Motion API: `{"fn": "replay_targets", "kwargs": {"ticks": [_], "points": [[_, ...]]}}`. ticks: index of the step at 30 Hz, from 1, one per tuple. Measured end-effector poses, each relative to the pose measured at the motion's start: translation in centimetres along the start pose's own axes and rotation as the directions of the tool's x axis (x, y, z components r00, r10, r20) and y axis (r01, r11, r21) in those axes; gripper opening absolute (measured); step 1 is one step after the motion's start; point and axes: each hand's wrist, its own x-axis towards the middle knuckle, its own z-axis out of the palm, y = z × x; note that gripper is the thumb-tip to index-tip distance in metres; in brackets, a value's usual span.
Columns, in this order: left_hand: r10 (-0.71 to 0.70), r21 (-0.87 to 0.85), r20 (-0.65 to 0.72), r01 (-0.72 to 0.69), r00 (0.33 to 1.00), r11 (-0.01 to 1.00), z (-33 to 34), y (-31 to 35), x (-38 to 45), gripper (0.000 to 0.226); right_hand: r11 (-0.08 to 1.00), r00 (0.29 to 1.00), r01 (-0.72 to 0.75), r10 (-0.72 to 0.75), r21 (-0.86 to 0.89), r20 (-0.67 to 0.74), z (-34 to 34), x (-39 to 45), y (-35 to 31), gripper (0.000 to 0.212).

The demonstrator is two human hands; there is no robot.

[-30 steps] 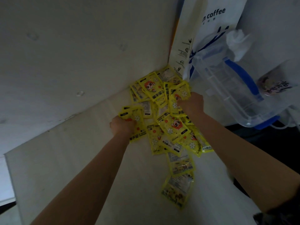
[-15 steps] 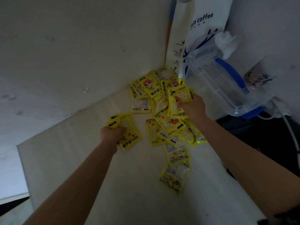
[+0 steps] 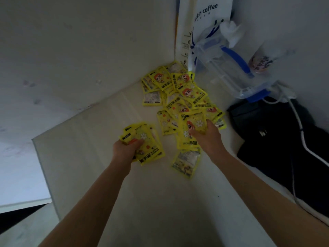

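Note:
Several yellow packets with a cartoon face lie in a loose pile (image 3: 179,93) on a pale table (image 3: 135,193), reaching into the far corner by the wall. My left hand (image 3: 126,148) grips a small stack of yellow packets (image 3: 147,143) left of the pile, thumb on top. My right hand (image 3: 204,134) grips a few yellow packets (image 3: 192,125) at the near right side of the pile. One packet (image 3: 187,163) lies apart, nearest to me.
A white coffee paper bag (image 3: 201,20) stands in the far corner. A clear plastic box with blue handles (image 3: 227,68) leans beside it. Dark cloth and a white cable (image 3: 299,125) lie at the table's right edge. A wall (image 3: 71,50) runs along the left.
Both hands have drawn back from the pile toward me, each with packets. The left hand's stack moved left and nearer; the right hand came off the pile's middle to its near right side.

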Motion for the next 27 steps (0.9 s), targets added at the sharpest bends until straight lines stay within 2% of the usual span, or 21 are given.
{"fn": "replay_targets", "kwargs": {"ticks": [6,12,19,27], "points": [[-0.018,-0.026,0.087,0.02,0.996,0.999,0.3,-3.0,-4.1,0.016,0.991,0.991,-0.102,0.109,0.088,-0.081,0.0,-6.9,4.2,0.033],[-0.049,0.063,0.23,0.036,0.972,0.997,-1.4,-6.4,-6.7,0.017,0.971,0.96,-0.193,0.216,0.142,-0.175,1.8,-14.3,6.9,0.03],[-0.002,0.289,0.403,-0.125,0.915,0.949,-5.3,-8.7,-8.2,0.021,0.935,0.866,-0.286,0.346,0.21,-0.362,5.1,-23.1,8.9,0.033],[-0.003,0.408,0.574,-0.283,0.819,0.868,-7.0,-10.8,-11.9,0.026,0.884,0.733,-0.35,0.464,0.308,-0.498,7.0,-32.3,11.7,0.033]]}}
